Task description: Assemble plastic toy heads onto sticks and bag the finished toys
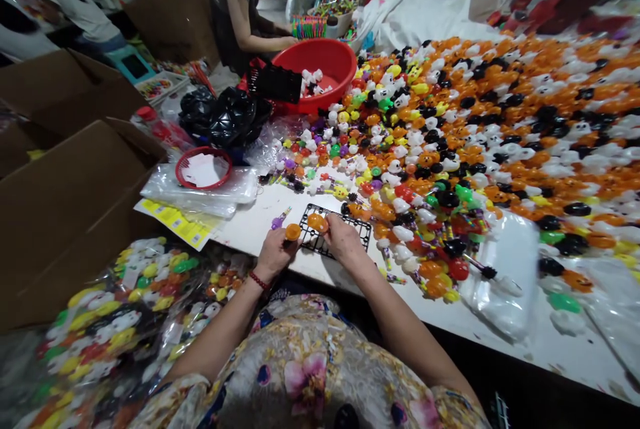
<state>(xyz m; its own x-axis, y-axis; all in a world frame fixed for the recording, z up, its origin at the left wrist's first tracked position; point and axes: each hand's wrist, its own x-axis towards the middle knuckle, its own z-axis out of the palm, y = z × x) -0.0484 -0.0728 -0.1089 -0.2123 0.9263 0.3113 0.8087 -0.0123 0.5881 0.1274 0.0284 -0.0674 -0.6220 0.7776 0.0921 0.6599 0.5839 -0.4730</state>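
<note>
My left hand [277,250], with a dark red beaded bracelet on its wrist, is closed around a small orange round piece [293,232]. Just beyond its fingers is a purple figure on a thin multicoloured stick [279,221]; whether it is held or lies on the table I cannot tell. Pinched in the fingers of my right hand [345,239] is an orange pumpkin-like plastic figure [317,222]. Both hands are close together at the table's front edge. A black plastic grid tray [364,234] lies partly beneath them.
A large pile of small plastic figures [500,129] covers the right side. A red basin [345,69] stands at the back, near a seated person [235,9]. To the left are a red basket [183,176], plastic bags [230,189] and cardboard boxes [65,202]. Clear bags [505,276] lie right.
</note>
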